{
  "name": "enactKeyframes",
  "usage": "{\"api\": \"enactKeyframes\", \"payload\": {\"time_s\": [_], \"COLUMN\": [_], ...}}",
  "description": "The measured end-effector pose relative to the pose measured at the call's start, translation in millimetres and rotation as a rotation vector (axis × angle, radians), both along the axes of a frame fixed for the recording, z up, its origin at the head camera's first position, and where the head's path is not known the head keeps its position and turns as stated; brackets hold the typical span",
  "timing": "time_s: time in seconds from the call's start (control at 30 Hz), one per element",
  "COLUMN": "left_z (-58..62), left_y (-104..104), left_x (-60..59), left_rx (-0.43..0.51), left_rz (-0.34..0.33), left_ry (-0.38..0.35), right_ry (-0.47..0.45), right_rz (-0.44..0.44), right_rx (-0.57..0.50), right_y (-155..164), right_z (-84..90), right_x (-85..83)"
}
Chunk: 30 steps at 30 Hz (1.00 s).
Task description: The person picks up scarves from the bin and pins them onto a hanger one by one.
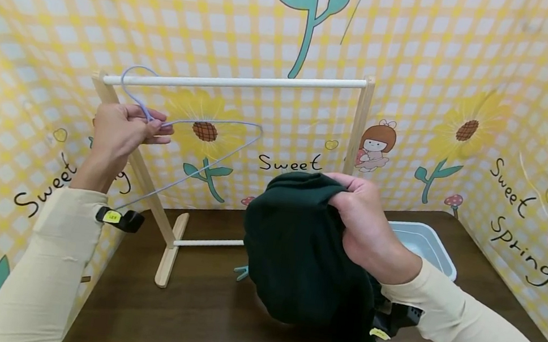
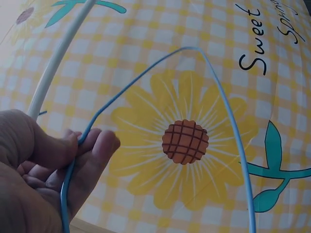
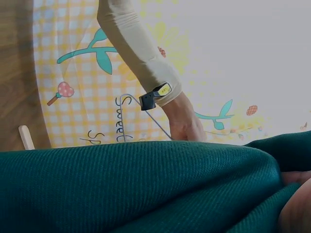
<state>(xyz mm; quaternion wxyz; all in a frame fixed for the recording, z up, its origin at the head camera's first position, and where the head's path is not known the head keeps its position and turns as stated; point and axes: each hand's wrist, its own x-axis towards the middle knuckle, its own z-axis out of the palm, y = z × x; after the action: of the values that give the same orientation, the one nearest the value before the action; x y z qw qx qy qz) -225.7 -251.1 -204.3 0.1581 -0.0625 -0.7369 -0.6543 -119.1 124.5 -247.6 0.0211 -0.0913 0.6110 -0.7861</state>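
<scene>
A thin blue-purple wire hanger (image 1: 239,123) has its hook looped up at the rack's white rail (image 1: 264,82). My left hand (image 1: 122,129) pinches the hanger's wire just below the hook, thumb against fingers in the left wrist view. To the right, my right hand (image 1: 374,229) grips the upper edge of a dark green scarf (image 1: 294,253). The scarf hangs in folds, and a dark fringe shows at its lower end. Ribbed green cloth (image 3: 146,189) fills the lower part of the right wrist view, hiding most of the right hand there.
The wooden rack stands on the brown table (image 1: 173,324), its left foot (image 1: 172,250) in sight. Behind the right forearm sits a pale blue plastic tray (image 1: 443,257). A small light-blue clip (image 1: 241,272) lies beside the scarf, partly covered. Yellow checked cloth surrounds the table.
</scene>
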Motion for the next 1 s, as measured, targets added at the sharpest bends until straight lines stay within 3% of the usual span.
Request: {"api": "enactKeyframes", "payload": {"time_s": [0.13, 0.4, 0.7, 1.0], "left_z": [4.4, 9.7, 7.6, -2.0], "left_y": [2, -1, -4, -2], "left_x": [1.8, 11.0, 30.5, 36.4], "left_rx": [0.039, 0.121, 0.099, 0.053], "left_rz": [0.06, 0.075, 0.077, 0.095], "left_ry": [0.005, 0.093, 0.115, 0.141], "right_ry": [-0.004, -0.036, -0.047, -0.031], "right_rz": [0.0, -0.008, 0.011, 0.013], "right_rx": [-0.008, 0.0, -0.004, 0.0], "right_y": [-1, -5, -9, -10], "right_z": [-1.7, -6.2, -8.7, -5.3], "right_x": [0.5, -0.9, -2.0, -0.6]}}
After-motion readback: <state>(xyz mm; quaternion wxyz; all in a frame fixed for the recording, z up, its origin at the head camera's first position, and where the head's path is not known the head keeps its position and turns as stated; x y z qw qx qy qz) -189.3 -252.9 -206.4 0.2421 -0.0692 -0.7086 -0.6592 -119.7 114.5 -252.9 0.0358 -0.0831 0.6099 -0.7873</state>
